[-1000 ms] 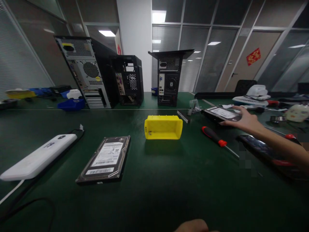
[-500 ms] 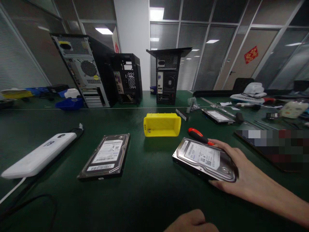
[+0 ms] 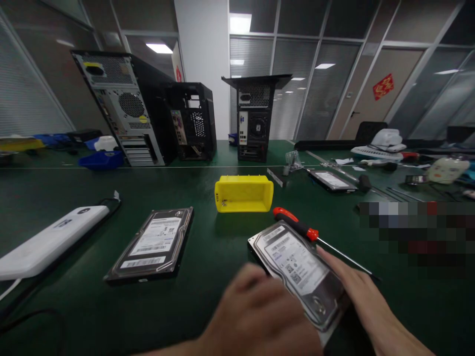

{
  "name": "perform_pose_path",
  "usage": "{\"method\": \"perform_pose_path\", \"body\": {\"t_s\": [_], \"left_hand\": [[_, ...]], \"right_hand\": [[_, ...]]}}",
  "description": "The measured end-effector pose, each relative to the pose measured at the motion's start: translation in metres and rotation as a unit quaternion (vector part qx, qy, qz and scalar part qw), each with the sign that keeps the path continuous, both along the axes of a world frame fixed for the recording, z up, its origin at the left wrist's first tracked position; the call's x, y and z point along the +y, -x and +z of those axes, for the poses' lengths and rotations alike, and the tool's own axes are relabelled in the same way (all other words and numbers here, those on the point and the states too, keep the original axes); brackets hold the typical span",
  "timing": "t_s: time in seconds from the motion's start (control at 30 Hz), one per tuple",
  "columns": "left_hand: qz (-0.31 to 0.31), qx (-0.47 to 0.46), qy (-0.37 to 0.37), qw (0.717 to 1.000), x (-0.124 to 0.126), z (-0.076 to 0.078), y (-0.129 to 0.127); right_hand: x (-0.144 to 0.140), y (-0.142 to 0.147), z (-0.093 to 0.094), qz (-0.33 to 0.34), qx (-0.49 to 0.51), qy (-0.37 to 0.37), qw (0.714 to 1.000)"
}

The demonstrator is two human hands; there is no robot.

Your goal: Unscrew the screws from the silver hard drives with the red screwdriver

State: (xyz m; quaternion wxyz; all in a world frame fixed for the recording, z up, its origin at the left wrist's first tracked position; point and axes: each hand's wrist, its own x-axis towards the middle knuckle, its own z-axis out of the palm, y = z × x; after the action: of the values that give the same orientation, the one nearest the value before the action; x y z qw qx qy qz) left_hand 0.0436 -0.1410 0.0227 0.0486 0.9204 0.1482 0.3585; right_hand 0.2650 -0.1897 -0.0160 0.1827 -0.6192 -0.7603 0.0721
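Pulled nearer since half a second ago, the hard drive (image 3: 300, 269) lies just before the yellow bin (image 3: 243, 194), right hand (image 3: 365, 304) gripping its edge, left hand (image 3: 256, 316) closing blurrily on it (grip unclear); rigid, dense, shock-sensitive, best held by the side edges.

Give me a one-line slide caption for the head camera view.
Both hands, left hand and right hand, grip a hard drive beside a screwdriver on the green table.

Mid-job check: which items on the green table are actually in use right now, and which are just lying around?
In use:
- hard drive, held at its near end by the right hand
- left hand, blurred, at the drive's near edge

Lying about:
- second hard drive
- red-handled screwdriver
- yellow bin
- white device
- third drive
- computer towers
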Motion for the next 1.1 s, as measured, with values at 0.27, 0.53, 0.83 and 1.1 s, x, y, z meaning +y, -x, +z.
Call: {"method": "perform_pose_path", "body": {"t_s": [0.27, 0.53, 0.83, 1.1], "left_hand": [[0.345, 0.011, 0.104, 0.933, 0.130, 0.075, 0.058], [0.284, 0.126, 0.321, 0.894, 0.187, 0.042, 0.047], [0.230, 0.140, 0.314, 0.910, 0.190, 0.040, 0.025], [0.233, 0.138, 0.300, 0.914, 0.183, 0.038, 0.011]], "right_hand": [[0.009, 0.001, 0.014, -0.014, -0.016, 0.145, 0.989], [0.025, 0.021, 0.039, 0.027, -0.043, 0.208, 0.977], [0.034, 0.035, 0.043, 0.048, -0.061, 0.208, 0.975], [0.034, 0.025, 0.044, 0.080, -0.013, 0.210, 0.974]]}}
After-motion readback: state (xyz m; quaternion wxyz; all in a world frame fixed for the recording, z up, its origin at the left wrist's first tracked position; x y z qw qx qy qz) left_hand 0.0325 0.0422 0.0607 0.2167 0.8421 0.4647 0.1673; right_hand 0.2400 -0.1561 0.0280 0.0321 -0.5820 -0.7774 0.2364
